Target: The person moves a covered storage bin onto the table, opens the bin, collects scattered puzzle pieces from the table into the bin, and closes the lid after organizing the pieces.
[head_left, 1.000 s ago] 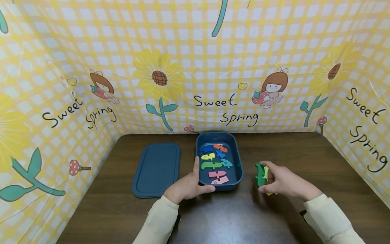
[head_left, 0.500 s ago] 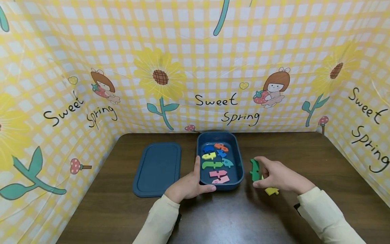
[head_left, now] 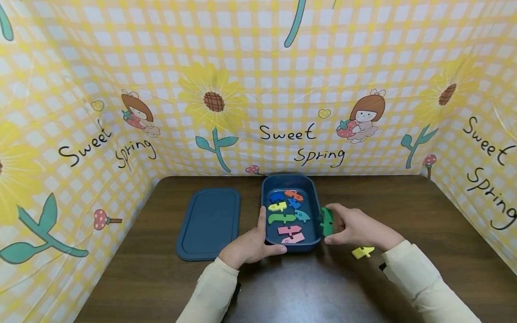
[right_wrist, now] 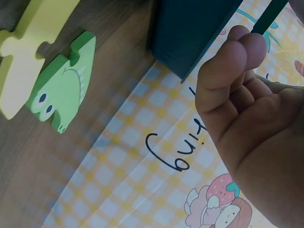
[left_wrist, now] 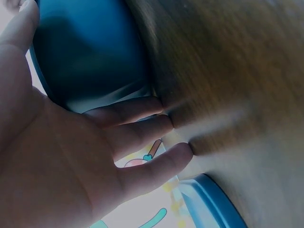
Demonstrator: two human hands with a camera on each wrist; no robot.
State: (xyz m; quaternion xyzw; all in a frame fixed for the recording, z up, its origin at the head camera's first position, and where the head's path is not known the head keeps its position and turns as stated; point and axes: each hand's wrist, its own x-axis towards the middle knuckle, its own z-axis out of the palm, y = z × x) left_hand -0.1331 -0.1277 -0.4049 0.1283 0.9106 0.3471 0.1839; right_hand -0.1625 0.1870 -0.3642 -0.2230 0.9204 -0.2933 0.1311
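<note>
In the head view my right hand (head_left: 359, 226) pinches a dark green puzzle piece (head_left: 327, 221) between thumb and fingertips, right at the box's right wall. The dark blue box (head_left: 317, 197) holds several flat animal-shaped puzzle pieces: orange, blue, yellow, green, teal and pink. Against its near left corner rests my left hand (head_left: 252, 244), thumb along the front rim and index finger along the left side. The left wrist view shows that hand's fingers straight beside the box wall (left_wrist: 95, 52).
A yellow puzzle piece (head_left: 362, 252) lies on the table below the right wrist. Touching it in the right wrist view is a light green crocodile-head piece (right_wrist: 66, 88), hidden in the head view. The box's dark blue lid (head_left: 209, 224) lies flat to the left.
My right hand has carried the dark green piece leftward to the box's side, uncovering the yellow piece on the table. The left hand has stayed at the box.
</note>
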